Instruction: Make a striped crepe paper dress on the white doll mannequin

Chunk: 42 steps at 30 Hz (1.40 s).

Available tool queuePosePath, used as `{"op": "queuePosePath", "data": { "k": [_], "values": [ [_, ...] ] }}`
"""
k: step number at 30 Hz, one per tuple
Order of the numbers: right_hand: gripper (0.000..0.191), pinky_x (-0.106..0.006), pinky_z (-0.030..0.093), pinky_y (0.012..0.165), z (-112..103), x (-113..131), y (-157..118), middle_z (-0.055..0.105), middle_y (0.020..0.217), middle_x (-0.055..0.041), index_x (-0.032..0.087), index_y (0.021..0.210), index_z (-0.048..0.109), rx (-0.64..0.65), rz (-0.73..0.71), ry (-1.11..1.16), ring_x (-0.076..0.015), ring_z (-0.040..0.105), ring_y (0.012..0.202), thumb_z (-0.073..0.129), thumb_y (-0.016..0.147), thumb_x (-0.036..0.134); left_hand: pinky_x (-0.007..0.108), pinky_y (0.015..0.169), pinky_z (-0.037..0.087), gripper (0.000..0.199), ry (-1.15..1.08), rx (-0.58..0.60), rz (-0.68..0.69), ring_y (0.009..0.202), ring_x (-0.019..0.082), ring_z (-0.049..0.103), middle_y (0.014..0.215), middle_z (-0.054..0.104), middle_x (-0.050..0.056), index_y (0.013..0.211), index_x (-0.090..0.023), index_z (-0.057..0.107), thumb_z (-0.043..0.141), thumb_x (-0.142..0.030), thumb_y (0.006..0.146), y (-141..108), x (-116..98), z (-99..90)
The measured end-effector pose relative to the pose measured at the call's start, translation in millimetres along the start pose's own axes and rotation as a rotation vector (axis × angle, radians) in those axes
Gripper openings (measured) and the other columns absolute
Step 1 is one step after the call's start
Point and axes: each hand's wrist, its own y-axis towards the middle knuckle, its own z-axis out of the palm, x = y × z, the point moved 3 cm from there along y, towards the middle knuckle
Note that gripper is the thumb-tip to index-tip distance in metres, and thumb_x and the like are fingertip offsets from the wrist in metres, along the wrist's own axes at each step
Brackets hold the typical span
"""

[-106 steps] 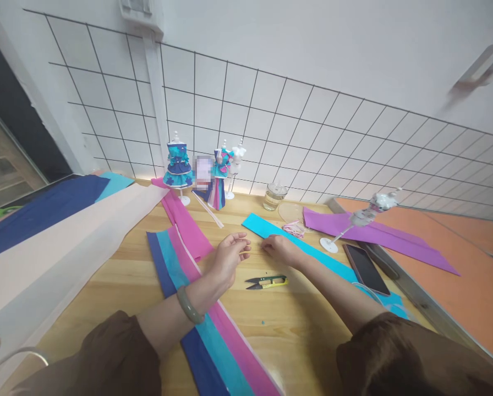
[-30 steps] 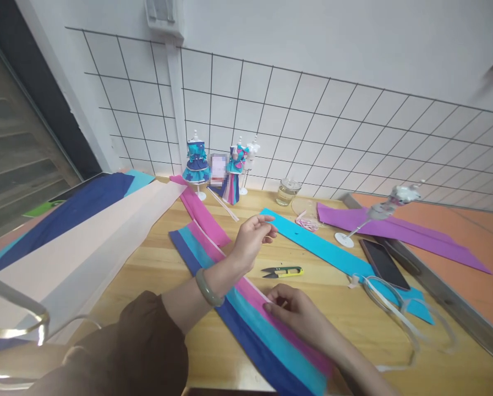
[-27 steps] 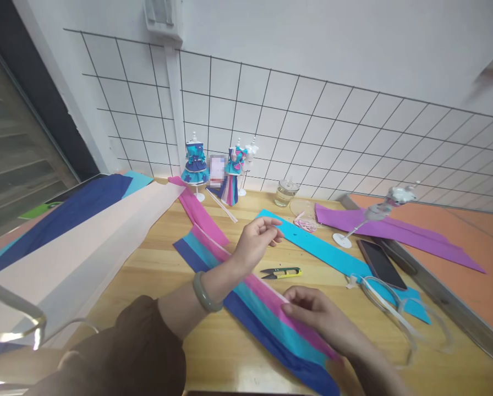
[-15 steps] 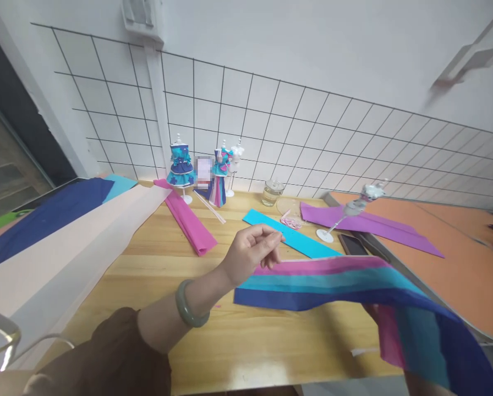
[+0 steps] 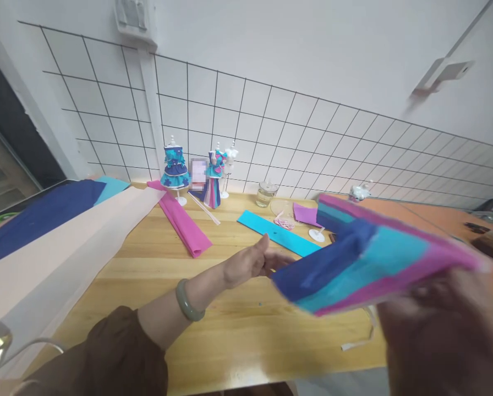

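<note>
A white wall point(image 5: 304, 44) is crossed by a black grid point(image 5: 187, 99), and below it a wooden table point(image 5: 230, 352) is spread with cloth. At the wall's foot, a blue-dressed form point(image 5: 175, 170), a long-skirted form point(image 5: 214, 179) and a bare form point(image 5: 230, 159) are stood upright, probably so that they are kept in sight yet away from the arms. A glass point(image 5: 267, 194) is set near them, likely kept back against spills.

The striped cloth point(image 5: 399, 250) is held in the air above the table's right part by the right hand point(image 5: 440, 308). Its pink edge seems to be pinched there, though the fingers are blurred; the folds are perhaps kept off the wood so that they can hang freely.

By the left hand point(image 5: 257, 261), nothing is clearly gripped: the thumb is raised apart from the fingers, which are reached toward the navy corner. Whether the corner is touched cannot be told. Beyond that hand a turquoise strip point(image 5: 271, 232) is laid flat, and a pink cloth point(image 5: 184, 225) is left folded lengthwise, perhaps for compactness.
</note>
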Motion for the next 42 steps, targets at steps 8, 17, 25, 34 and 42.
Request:
{"op": "queuePosePath", "data": {
  "k": [8,17,25,34,42],
  "values": [
    [0.018,-0.030,0.050,0.078,15.0,-108.0,-46.9,0.072,0.086,-0.0018,0.023,0.087,0.066,0.149,0.523,0.235,-0.0178,0.066,0.085,0.072,0.071,0.025,0.033,0.088,0.043,0.078,-0.105,0.020,-0.247,0.089,0.020,0.062,0.095,0.069,0.011,0.110,-0.011,0.063,0.029,-0.074,0.078,-5.6,-8.0,-25.1],
    [0.023,-0.032,0.052,0.081,15.1,-152.5,-61.9,0.071,0.094,-0.0086,0.015,0.096,0.066,0.381,1.051,0.469,-0.0179,0.067,0.085,0.064,0.081,0.033,0.026,0.065,0.050,0.037,0.286,-0.054,-0.362,0.065,0.014,0.062,0.083,0.069,0.003,0.093,-0.015,0.068,0.078,-0.026,0.059,-14.9,-6.1,-49.0],
    [0.011,-0.032,0.057,0.070,-1.4,-191.5,-13.5,0.072,0.069,-0.0052,0.015,0.075,0.063,0.100,1.105,0.479,-0.0176,0.069,0.066,0.058,0.083,0.020,0.025,0.072,0.051,0.042,0.339,0.261,-0.357,0.076,0.014,0.063,0.092,0.069,0.001,0.096,-0.019,0.067,0.080,-0.030,0.058,-23.5,-23.2,-35.7],
    [0.012,-0.015,0.056,0.055,-54.9,-163.5,43.0,0.071,0.066,0.0063,0.020,0.079,0.061,-0.218,0.613,0.307,-0.0092,0.067,0.056,0.063,0.074,0.009,0.027,0.067,0.051,0.040,0.660,0.050,-0.453,0.080,0.020,0.064,0.096,0.070,0.004,0.096,-0.018,0.066,0.075,-0.032,0.060,-23.0,-17.2,-78.3],
    [0.032,-0.020,0.056,0.052,-144.3,-149.3,67.0,0.069,0.076,0.0034,0.019,0.080,0.064,-0.326,0.329,0.030,-0.0114,0.064,0.059,0.080,0.053,0.011,0.028,0.060,0.050,0.036,0.821,0.056,-0.645,0.070,0.020,0.063,0.083,0.070,0.002,0.087,-0.018,0.067,0.073,-0.031,0.054,-16.6,14.3,-102.1]
  ]
}}
